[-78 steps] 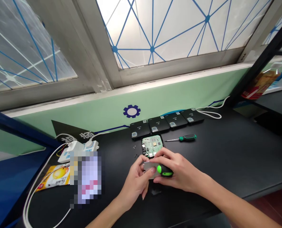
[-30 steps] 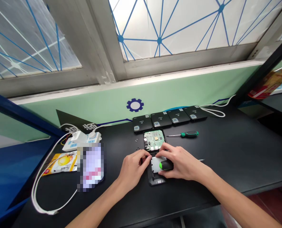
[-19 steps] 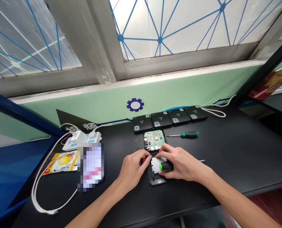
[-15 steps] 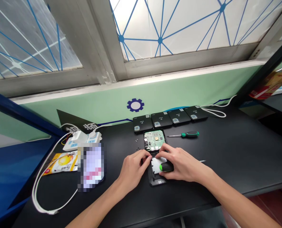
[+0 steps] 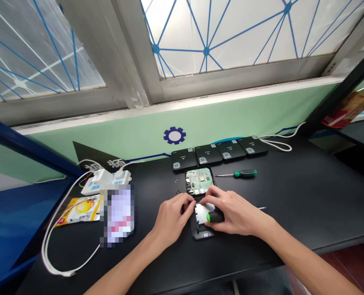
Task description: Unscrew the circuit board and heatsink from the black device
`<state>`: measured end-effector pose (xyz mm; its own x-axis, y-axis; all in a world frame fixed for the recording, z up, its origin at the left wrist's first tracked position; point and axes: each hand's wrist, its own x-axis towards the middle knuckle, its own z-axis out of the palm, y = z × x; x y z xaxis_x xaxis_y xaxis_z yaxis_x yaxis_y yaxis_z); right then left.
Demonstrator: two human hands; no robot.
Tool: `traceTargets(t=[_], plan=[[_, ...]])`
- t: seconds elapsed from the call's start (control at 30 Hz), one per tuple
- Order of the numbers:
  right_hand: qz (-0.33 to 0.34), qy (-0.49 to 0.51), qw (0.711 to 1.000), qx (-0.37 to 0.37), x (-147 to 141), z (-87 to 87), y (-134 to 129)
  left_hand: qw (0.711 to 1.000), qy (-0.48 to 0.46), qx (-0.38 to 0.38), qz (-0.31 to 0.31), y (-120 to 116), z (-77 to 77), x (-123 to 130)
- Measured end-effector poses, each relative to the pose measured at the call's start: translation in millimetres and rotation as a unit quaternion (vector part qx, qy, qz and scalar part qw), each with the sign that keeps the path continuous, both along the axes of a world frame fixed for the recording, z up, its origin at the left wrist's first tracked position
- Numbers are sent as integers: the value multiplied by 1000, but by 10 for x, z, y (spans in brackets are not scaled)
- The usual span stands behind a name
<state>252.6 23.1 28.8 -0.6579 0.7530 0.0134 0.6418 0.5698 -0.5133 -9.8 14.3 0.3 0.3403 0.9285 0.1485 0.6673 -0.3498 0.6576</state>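
Note:
A black case cover [image 5: 198, 234] with a silver metal plate [image 5: 202, 213] on it lies in front of me. At its upper left corner my left hand [image 5: 174, 213] has thumb and forefinger pinched together; anything between them is too small to make out. My right hand [image 5: 231, 211] is curled round a screwdriver [image 5: 215, 216] with a black and green handle, its shaft pointing off to the right. Thumb and forefinger of that hand reach to the plate's upper edge. Just beyond, an opened black box shows a green circuit board [image 5: 198, 180].
Several closed black boxes [image 5: 209, 155] stand in a row by the wall. Another screwdriver [image 5: 245, 173] lies right of the board, and small screws [image 5: 176, 181] lie left of it. A power strip [image 5: 106, 182], a snack packet [image 5: 80, 209] and a blurred-out screen [image 5: 118, 217] are at left.
Both hands stay almost where they were, with the screwdriver still in the right one. Only a very slight shift of the view shows.

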Motion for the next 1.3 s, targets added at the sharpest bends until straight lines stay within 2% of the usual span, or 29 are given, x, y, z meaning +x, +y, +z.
traceTargets(t=[0.67,1.3], plan=[[-22,1,1000,0,-6,-8,15,999,29,26,-13,7,-32,-10],[-11,5,1000,-1,-8,-5,14,998,43,48,-11,-13,-35,0]])
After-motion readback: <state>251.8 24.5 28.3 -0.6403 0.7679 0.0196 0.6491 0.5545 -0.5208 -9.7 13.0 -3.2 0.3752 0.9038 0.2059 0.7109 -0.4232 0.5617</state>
